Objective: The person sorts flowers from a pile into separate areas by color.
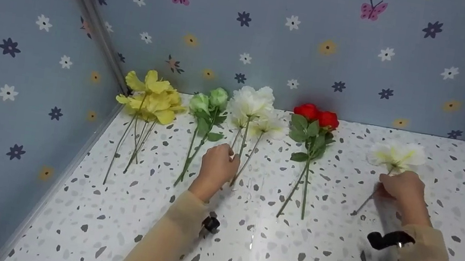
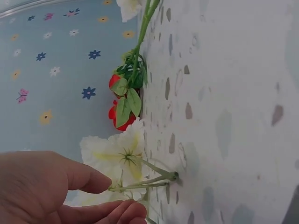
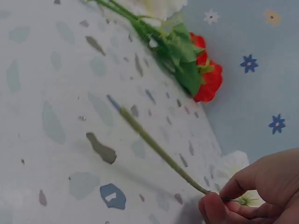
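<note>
My left hand [image 1: 219, 165] is at the group of white artificial flowers [image 1: 253, 101]. In the left wrist view, thumb and fingers close around a thin green stem [image 2: 140, 185] of these flowers, with other stem ends beside it. Farther right, my right hand [image 1: 403, 191] pinches a single white flower [image 1: 397, 156] with a yellow-streaked centre by its stem, just below the bloom. That stem [image 3: 159, 149] slants away from the fingertips over the speckled tabletop, its lower end in plain sight, while the fingers partly cover the bloom in the right wrist view.
Two red roses [image 1: 317, 115] with leafy stems lie between my hands. To the left are pale green roses [image 1: 209, 100] and a bunch of yellow flowers [image 1: 152, 99]. Blue patterned panels [image 1: 270, 54] border the speckled white table [image 1: 269, 254] at the back and sides.
</note>
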A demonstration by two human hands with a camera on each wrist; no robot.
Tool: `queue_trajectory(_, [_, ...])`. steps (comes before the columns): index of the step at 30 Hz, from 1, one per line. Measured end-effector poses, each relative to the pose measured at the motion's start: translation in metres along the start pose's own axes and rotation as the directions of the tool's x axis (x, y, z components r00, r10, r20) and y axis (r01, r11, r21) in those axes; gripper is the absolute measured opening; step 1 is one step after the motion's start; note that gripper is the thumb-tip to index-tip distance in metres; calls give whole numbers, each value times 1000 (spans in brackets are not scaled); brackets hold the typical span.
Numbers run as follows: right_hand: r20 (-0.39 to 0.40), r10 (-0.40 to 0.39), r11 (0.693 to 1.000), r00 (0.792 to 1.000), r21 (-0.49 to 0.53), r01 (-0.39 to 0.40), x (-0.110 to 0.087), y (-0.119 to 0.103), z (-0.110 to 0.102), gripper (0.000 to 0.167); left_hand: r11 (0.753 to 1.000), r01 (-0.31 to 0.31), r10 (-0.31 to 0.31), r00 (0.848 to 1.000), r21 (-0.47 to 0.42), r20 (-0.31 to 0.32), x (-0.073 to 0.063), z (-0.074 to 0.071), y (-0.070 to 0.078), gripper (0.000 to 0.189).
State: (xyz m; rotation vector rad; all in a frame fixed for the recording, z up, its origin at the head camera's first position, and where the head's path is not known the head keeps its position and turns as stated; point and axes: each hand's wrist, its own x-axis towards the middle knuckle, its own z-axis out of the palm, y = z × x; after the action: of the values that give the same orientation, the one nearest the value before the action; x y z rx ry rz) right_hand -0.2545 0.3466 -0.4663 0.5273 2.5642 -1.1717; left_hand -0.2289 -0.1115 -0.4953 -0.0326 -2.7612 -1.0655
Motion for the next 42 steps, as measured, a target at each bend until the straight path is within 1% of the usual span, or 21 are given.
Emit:
queue_trajectory(1, [36,-15,997,999,76,13,-5,-1,0,43,1000,17,-17,1000,-20,10,-6,-9,12,15])
queue_trajectory(2, [67,-46,987,997,157,35,-10,-3,1,46,999,23,-22,1000,-44,15,-9,-11,16,15])
queue_trajectory(3, [95,-86,969,992,238,61,-17,-5,3,49,997,29,-27,999,-76,26,-12,-14,19,16])
queue_trajectory(5, [124,-174,920,977,375,116,-32,-11,10,55,985,53,-42,997,-163,71,-18,-18,29,19])
queue_trajectory(7, [107,-264,865,959,466,186,-48,-18,19,55,959,82,-49,990,-270,129,-26,-19,39,19])
queue_trajectory(9, [80,-346,808,935,531,254,-65,-26,30,49,918,120,-47,979,-379,197,-35,-17,49,19])
queue_trajectory(10, [66,-377,784,924,554,280,-74,-30,37,46,892,140,-41,972,-430,229,-41,-15,55,18])
queue_trajectory(12, [49,-422,749,905,581,317,-89,-38,50,39,834,175,-17,956,-523,292,-52,-9,67,16])
queue_trajectory(15, [41,-462,724,886,595,350,-107,-49,70,35,764,211,31,932,-610,362,-70,3,81,15])
queue_trajectory(17, [32,-474,712,880,602,362,-116,-55,82,33,722,233,58,918,-651,393,-80,10,89,16])
queue_trajectory(20, [15,-489,680,872,632,371,-123,-59,97,31,680,272,80,896,-681,437,-91,20,96,19])
queue_trajectory(24, [-9,-500,637,866,674,375,-127,-61,109,28,628,329,117,856,-705,503,-100,28,99,21])
queue_trajectory(27, [-17,-506,618,862,690,377,-127,-61,113,27,594,353,159,829,-723,536,-104,30,99,21])
queue_trajectory(29, [-16,-508,615,861,693,376,-126,-61,114,27,576,364,178,818,-732,547,-106,30,99,20])
queue_trajectory(32, [-10,-508,624,861,685,376,-125,-60,115,30,559,373,189,812,-740,552,-107,30,99,19])
queue_trajectory(34, [-7,-508,632,862,677,377,-125,-59,114,32,561,360,192,819,-746,540,-108,31,98,18])
queue_trajectory(35, [-4,-507,635,862,674,377,-125,-58,113,33,568,344,196,826,-748,529,-108,31,98,17])
queue_trajectory(36, [0,-508,639,861,670,377,-125,-58,112,35,580,321,202,833,-748,515,-108,32,98,17])
queue_trajectory(38, [12,-510,650,860,661,376,-125,-56,110,36,618,262,218,849,-741,481,-108,33,97,17])
queue_trajectory(40, [36,-520,659,854,653,374,-125,-55,107,35,657,199,234,863,-727,448,-108,35,97,17])
queue_trajectory(42, [59,-534,667,844,642,377,-126,-54,105,34,691,145,249,872,-708,421,-108,36,96,17])
